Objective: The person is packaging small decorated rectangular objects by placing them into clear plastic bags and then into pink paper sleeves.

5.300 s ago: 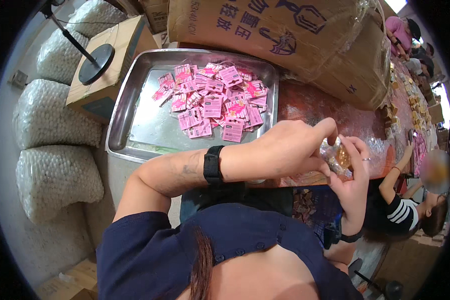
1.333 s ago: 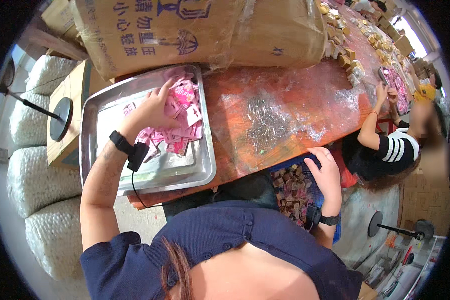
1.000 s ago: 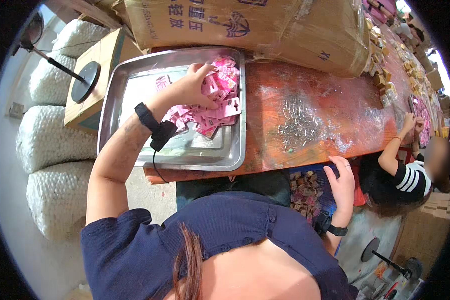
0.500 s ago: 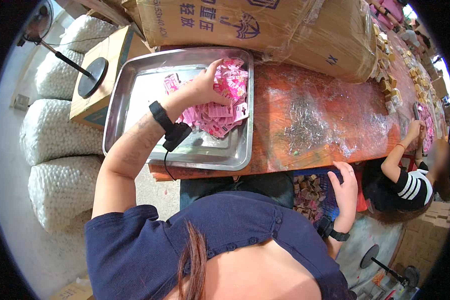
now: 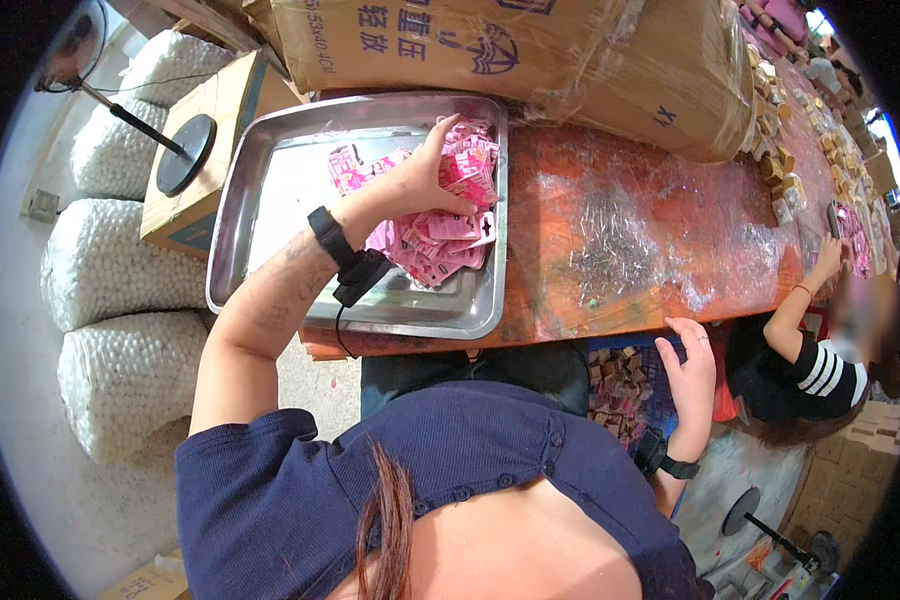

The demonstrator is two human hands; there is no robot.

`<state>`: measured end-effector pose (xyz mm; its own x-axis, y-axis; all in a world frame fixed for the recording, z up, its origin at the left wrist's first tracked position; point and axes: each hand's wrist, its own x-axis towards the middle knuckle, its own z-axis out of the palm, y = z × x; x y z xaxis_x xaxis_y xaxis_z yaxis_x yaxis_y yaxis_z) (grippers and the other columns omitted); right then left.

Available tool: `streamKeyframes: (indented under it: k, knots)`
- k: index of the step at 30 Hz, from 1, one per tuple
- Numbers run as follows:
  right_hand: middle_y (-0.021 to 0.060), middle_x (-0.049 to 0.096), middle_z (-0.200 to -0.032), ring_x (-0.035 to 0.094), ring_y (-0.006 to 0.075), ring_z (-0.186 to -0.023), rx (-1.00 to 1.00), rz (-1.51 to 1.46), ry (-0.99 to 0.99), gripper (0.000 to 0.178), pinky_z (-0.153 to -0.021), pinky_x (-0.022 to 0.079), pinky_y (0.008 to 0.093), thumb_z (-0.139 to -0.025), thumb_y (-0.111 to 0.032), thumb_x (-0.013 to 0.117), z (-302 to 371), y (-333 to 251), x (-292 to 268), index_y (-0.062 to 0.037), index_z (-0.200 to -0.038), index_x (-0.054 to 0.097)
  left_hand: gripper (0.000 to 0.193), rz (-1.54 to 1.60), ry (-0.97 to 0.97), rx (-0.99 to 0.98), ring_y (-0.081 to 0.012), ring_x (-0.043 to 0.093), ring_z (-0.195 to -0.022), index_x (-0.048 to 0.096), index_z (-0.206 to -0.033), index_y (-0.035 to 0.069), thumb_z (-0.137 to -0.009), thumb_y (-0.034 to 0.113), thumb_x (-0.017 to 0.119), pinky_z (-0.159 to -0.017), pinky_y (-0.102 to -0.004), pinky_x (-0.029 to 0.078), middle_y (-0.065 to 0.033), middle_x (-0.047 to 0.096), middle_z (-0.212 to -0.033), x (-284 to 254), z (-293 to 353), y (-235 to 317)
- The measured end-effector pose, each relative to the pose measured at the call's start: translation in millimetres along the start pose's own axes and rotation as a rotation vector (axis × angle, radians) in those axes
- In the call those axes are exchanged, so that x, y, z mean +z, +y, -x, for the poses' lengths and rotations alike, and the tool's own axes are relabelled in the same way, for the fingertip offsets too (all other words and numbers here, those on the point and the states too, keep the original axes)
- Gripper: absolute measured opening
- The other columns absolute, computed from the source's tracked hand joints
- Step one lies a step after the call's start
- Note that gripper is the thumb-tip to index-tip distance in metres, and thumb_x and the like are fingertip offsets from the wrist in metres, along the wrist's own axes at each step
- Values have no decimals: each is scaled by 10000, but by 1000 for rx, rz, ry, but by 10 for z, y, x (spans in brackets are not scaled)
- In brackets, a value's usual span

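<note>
Left hand (image 5: 418,185) was spread over the pink cards (image 5: 435,248)

The pink cards lay in a messy pile in the right part of a big metal tray (image 5: 282,200). The tray sat on the left part of a red table (image 5: 660,200). The left hand was over the pile, with its thumb and fingers spread far apart. I could not tell if its fingertips touched the cards.

The right hand (image 5: 688,375) was well apart from the tray, by the near edge of the table. Its fingers were loose and a bit bent, with the thumb held away from them. A blue basket (image 5: 660,385) was just beside it, with small brown blocks (image 5: 618,380) inside.

A heap of shiny clear bits (image 5: 615,245) lay on the table, to the right of the tray. Behind was a big brown box (image 5: 580,75). Fat bags of white balls (image 5: 125,255) stood on the left. On the right was a co-worker (image 5: 810,375) in a black top with white stripes.
</note>
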<state>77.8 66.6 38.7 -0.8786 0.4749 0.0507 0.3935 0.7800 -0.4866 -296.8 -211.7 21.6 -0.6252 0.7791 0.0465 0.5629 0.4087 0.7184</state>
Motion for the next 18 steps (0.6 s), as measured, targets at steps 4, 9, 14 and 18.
streamKeyframes:
  k: [4,9,14,18]
  knots:
    - [148,618,-1194,591,320,-1117,-2,-3,7,310,-963,459,376,-876,-167,690,3,12,6,-34,-1151,639,1148,30,-109,-22,-344,418,-1368,196,-1540,134,-650,258,910,-1130,-401,348,-248,380,-1499,-131,93,149]
    - [152,616,-1194,590,323,-1117,5,-5,9,311,-964,459,376,-876,-167,690,-4,4,4,-35,-1152,639,981,28,-82,95,-305,435,-1355,305,-1500,107,-711,212,879,-1124,-403,364,-182,420,-1487,-122,249,99]
    - [156,613,-1199,588,328,-1118,-19,-13,0,315,-965,457,377,-879,-165,686,-11,18,9,-34,-1160,634,919,47,-148,101,-261,453,-1344,344,-1479,116,-730,205,868,-1091,-383,403,-155,440,-1475,-218,400,254]
    - [156,611,-1202,587,328,-1116,-19,3,0,313,-965,457,376,-882,-166,682,-18,0,3,-30,-1160,633,830,100,-266,30,-230,493,-1300,357,-1470,116,-776,105,813,-1077,-361,419,-134,477,-1435,-315,484,314]
